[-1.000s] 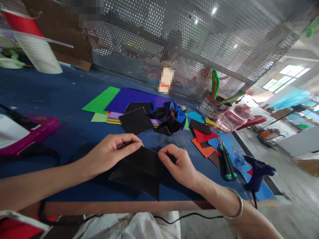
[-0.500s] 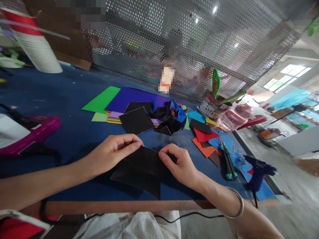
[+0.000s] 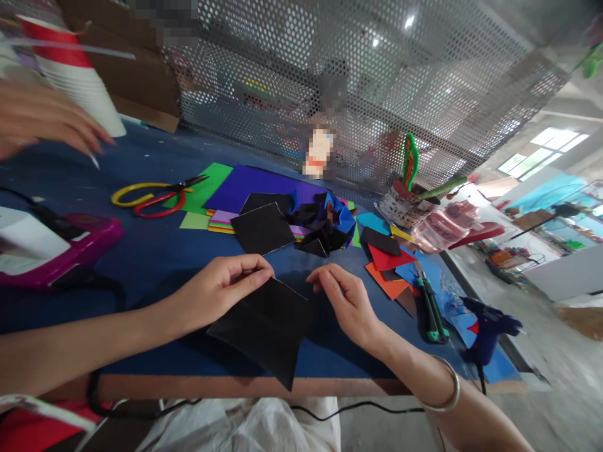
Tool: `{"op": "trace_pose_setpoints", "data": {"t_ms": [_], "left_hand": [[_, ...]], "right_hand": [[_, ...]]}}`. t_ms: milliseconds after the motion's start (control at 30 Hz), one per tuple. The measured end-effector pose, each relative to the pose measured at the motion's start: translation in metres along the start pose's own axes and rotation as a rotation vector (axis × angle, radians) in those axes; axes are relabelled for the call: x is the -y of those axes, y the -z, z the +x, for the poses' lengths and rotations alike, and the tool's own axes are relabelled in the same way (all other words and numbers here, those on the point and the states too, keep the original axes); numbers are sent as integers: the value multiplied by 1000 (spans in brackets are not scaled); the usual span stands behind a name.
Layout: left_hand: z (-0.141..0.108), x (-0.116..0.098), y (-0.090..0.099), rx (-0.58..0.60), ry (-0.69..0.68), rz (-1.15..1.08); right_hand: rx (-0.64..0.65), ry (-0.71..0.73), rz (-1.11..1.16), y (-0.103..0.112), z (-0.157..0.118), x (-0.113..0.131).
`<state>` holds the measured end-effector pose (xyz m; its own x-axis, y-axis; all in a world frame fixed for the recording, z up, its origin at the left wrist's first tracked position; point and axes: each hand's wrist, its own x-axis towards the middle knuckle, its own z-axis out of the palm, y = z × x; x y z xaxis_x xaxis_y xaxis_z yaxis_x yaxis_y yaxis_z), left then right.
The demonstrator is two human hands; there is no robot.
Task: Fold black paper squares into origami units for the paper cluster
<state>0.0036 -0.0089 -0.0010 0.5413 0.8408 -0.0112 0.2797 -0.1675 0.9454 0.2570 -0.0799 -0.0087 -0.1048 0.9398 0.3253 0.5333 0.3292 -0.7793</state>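
Observation:
A sheet of black paper (image 3: 268,326) hangs from my left hand (image 3: 235,282), whose thumb and fingers pinch its upper left corner. Its lower point reaches over the table's front edge. My right hand (image 3: 342,298) is just right of the sheet, not touching it, with curled fingers and a small gap visible between thumb and forefinger. Beyond my hands, another black square (image 3: 262,229) lies by a pile of folded black and blue paper (image 3: 330,220), on top of coloured sheets (image 3: 264,182).
Scissors (image 3: 160,196) lie at the left, near another person's hand (image 3: 42,119) and stacked cups (image 3: 89,88). A cutter (image 3: 431,307), glue gun (image 3: 490,326) and paper scraps (image 3: 389,279) are on the right. A perforated screen (image 3: 282,75) stands behind.
My right hand has let go of the black sheet and moved slightly right. The sheet's lower corner has swung left and down. Scissors and another person's hand have appeared at the left.

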Motion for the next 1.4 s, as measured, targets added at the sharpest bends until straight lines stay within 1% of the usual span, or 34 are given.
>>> {"op": "trace_pose_setpoints", "data": {"t_ms": [67,133,200,267,367,467,533,600,633,700,767,800,867,900,967,1067,1133,1167,1200,1267,1300,1400], "left_hand": [[-1,0,-1,7,-33,9],[-2,3,-1,47,-86,-5],[-3,8,-2,116,-134,-33],[-5,15,-2,206,-155,-65],[-7,21,-1,355,-127,-105],[-9,22,1,472,-130,-110],[-9,22,2,534,-141,-112],[-9,22,2,593,-127,-130],[-9,22,3,614,-116,-144],[-10,21,3,637,-102,-165],[-11,19,3,626,-103,-170],[-11,17,4,616,-108,-168],[-12,15,4,598,-120,-157],[-12,14,4,593,-127,-151],[-12,14,4,591,-133,-149],[-11,19,3,622,-86,-198],[-12,22,2,669,-42,-253],[-12,22,1,691,-28,-273],[-12,23,0,701,-21,-288],[-13,22,-1,683,-5,-286],[-12,21,-1,656,3,-274],[-10,21,-2,582,-16,-240]], "right_hand": [[-15,-7,9,0,6,0],[4,-6,-12,-1,17,1],[67,12,-64,-6,35,3],[131,74,-142,-17,58,7],[234,201,-316,-45,97,15],[357,366,-505,-81,131,30],[425,453,-635,-107,147,43],[486,543,-717,-131,158,55],[523,561,-737,-143,162,60],[601,542,-759,-162,169,66],[636,515,-763,-175,174,70],[598,518,-752,-179,176,71],[547,525,-749,-182,179,73],[524,524,-752,-180,179,74],[522,519,-762,-173,179,74],[539,523,-775,-155,172,69],[502,500,-805,-140,164,65],[471,460,-830,-132,159,63],[473,479,-823,-125,155,62],[471,425,-831,-115,147,63],[488,367,-828,-113,144,65],[496,222,-718,-117,146,73]]}}
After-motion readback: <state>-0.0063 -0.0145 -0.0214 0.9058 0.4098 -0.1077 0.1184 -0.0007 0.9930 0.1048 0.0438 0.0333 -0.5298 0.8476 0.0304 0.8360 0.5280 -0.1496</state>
